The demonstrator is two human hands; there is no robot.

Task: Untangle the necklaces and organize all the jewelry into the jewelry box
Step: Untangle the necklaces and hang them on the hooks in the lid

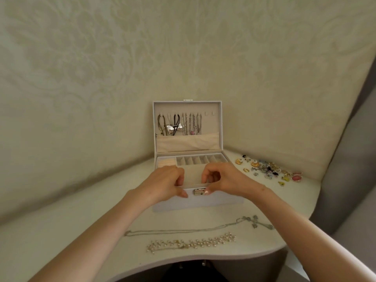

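Roughly half done, I judge: several necklaces [179, 124] hang inside the open box [203, 202] lid. A chain [183, 230] and a pearl necklace [191, 242] lie on the table [81, 231] in front, and a pile [268, 169] of small pieces waits to the right. The left hand [166, 184] and right hand [222, 180] both pinch the box's front rim.

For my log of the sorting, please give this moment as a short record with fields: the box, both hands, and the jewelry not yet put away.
box: jewelry box open on the table, lid upright
in lid: several necklaces hang from hooks
left hand: grips the box's front rim, left of the latch
right hand: grips the front rim by the latch
before box: silver chain, then pearl necklace nearer the person
right of box: pile of small jewelry
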